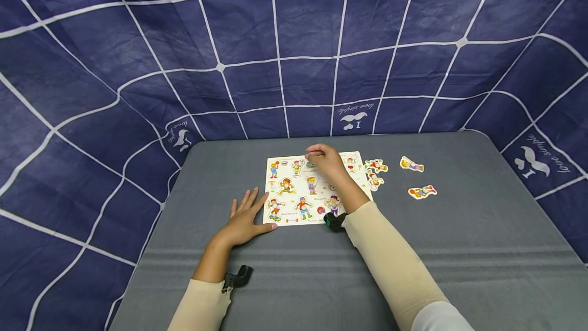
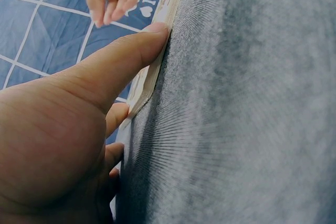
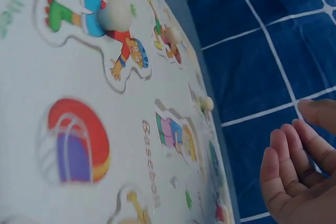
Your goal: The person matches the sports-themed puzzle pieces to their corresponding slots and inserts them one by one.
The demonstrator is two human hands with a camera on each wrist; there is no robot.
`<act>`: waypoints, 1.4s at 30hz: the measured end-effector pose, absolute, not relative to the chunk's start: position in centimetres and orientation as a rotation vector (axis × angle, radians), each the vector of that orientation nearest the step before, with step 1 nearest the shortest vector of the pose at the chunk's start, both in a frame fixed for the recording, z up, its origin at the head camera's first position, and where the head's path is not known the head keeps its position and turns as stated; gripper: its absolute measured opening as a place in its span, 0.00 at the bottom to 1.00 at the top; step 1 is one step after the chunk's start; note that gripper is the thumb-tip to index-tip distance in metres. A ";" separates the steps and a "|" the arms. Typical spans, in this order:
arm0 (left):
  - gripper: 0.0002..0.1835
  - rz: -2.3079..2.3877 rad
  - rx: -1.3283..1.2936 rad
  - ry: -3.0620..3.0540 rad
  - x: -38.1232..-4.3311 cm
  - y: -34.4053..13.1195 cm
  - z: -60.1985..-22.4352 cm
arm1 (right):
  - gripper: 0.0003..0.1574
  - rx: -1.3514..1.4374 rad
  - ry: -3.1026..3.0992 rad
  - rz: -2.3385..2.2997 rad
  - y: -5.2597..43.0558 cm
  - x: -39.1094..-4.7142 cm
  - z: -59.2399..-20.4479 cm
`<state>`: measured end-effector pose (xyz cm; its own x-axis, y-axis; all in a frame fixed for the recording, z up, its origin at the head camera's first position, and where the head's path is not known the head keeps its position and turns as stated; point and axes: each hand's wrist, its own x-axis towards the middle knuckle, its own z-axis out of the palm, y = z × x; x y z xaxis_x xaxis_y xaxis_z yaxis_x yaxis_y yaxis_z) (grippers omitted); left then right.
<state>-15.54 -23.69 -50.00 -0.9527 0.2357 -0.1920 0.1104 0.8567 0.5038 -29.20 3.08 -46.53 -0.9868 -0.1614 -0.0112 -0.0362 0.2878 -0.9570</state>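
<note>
A white wooden peg puzzle board (image 1: 299, 186) with cartoon sports figures lies on the grey table. My left hand (image 1: 245, 225) is spread at its near left corner; in the left wrist view the thumb (image 2: 153, 35) touches the board's edge. Over the far part of the board, my right hand (image 1: 327, 161) hovers with fingers loosely bent. The right wrist view shows this hand (image 3: 302, 171) with thumb apart from the fingers and nothing visible in it. A roller-skater piece (image 3: 128, 51) with a round wooden knob (image 3: 115, 15) sits in the board, among several other figures.
Two loose figure pieces, one upper (image 1: 376, 166) and one lower (image 1: 374, 181), lie against the board's right side. Farther right are a blond figure piece (image 1: 411, 164) and another figure piece (image 1: 422, 192). A blue white-gridded cloth (image 1: 303, 80) hangs behind the table (image 1: 294, 280).
</note>
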 end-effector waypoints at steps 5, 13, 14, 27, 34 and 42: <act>0.54 0.745 0.270 2.778 -15.5 -23.7 -50.1 | 0.21 -0.170 2.421 -1.866 3.9 -28.0 -46.1; 0.54 0.756 0.265 2.777 -15.6 -23.8 -50.0 | 0.17 -0.177 2.441 -1.918 5.8 -26.6 -45.7; 0.54 0.755 0.266 2.779 -15.6 -23.8 -50.0 | 0.17 -0.170 2.449 -1.920 6.1 -26.5 -45.7; 0.54 0.748 0.267 2.780 -15.6 -23.9 -50.1 | 0.19 -0.067 2.500 -1.936 10.5 -24.9 -45.6; 0.54 0.764 0.266 2.781 -15.5 -23.8 -50.1 | 0.19 -0.059 2.538 -1.921 13.0 -24.6 -46.3; 0.54 0.775 0.277 2.791 -15.5 -23.9 -50.1 | 0.21 -0.015 2.581 -1.858 15.4 -24.3 -46.9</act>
